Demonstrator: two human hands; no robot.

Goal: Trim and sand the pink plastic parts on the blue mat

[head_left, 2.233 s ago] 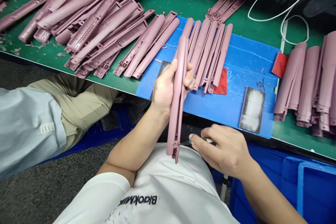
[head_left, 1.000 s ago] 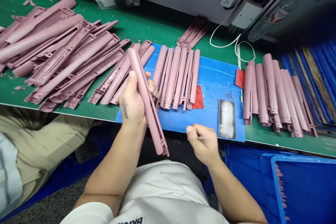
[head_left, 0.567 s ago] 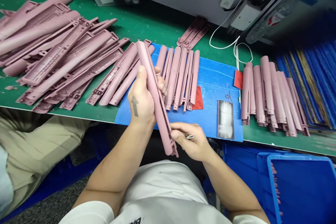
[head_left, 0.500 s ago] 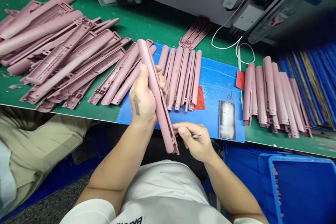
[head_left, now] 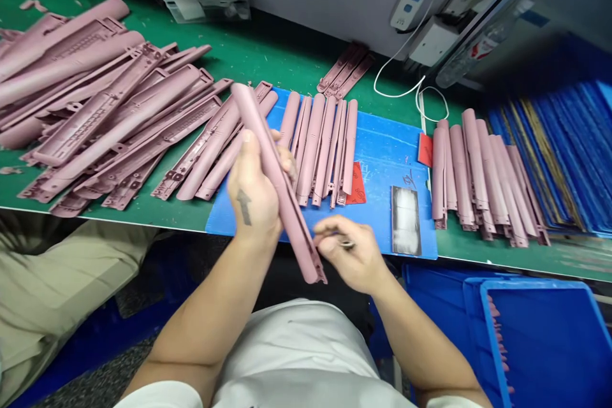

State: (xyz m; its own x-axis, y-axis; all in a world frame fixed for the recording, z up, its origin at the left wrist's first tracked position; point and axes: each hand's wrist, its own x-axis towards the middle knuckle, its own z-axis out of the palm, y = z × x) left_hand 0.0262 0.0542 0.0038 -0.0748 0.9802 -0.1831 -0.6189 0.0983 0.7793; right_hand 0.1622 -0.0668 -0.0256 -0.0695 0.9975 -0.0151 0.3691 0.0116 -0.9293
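My left hand [head_left: 255,191] is wrapped round a long pink plastic housing [head_left: 275,182], which slants down to the right above the table's front edge. Close to the housing's lower end, my right hand [head_left: 351,252] pinches a small thin tool [head_left: 347,244]; only a short bit of it shows, so its kind is unclear. The tool's tip is hidden or blurred near the housing's open side edge. Behind the hands, several similar pink housings [head_left: 313,150] lie side by side on a blue sheet [head_left: 377,140].
A heap of pink housings [head_left: 109,115] covers the left of the green table. More housings [head_left: 478,172] lie at the right, beside stacked blue sheets [head_left: 564,153]. A dark-framed block [head_left: 405,220] and red sandpaper [head_left: 356,185] are on the blue sheet. Blue bins [head_left: 540,331] stand below right.
The whole view has shifted slightly. My left hand still holds the housing, its upper end now a little further left. My right hand has turned slightly, and less of the tool shows.
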